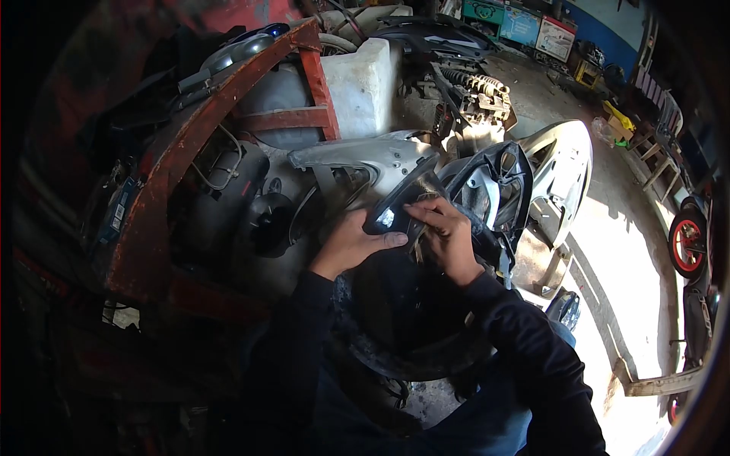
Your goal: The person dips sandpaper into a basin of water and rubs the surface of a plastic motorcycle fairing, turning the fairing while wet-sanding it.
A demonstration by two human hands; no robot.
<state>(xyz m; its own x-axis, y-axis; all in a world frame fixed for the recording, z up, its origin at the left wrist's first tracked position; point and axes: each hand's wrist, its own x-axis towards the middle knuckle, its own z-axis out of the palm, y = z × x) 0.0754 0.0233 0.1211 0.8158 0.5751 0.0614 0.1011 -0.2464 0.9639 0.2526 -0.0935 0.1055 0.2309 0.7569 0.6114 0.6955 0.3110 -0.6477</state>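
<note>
My left hand [351, 242] grips the left lower edge of a dark, glossy body panel [394, 211], thumb in front and fingers hidden behind it. A bright glint shows on the panel's face. My right hand [450, 237] is at the panel's right side, its thumb and fingertips pinched together close to the surface. What sits between those fingertips, if anything, is too small to make out. Below both hands is a large black curved piece [414, 368] in front of my knees. Just beyond the panel lies a silver-grey motorcycle fairing [380, 158].
More fairings, one black [511, 178] and one pale [570, 167], stand to the right. A rusty red metal frame [152, 197] rises on the left, near a dark cylinder [237, 169]. Behind are a shock absorber [475, 82] and a white block [361, 87]. A red-rimmed wheel [687, 243] is far right.
</note>
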